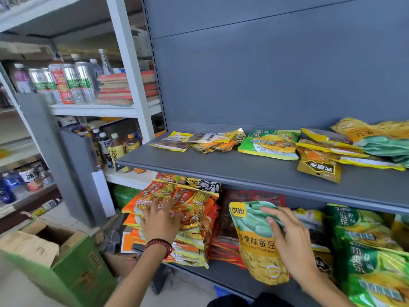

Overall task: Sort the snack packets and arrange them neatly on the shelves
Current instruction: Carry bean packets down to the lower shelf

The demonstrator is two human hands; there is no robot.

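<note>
On the lower shelf (223,281), the left hand (161,224) presses flat, fingers (155,206) straight and spread, on the stack of orange packets (197,209). Just right, the right hand (290,238) pinches the broad-bean packet (256,251) at its upper side, tilted at the shelf front. It looks light, soft and slick, so the flat sealed edge likely gives the surest hold.
</note>
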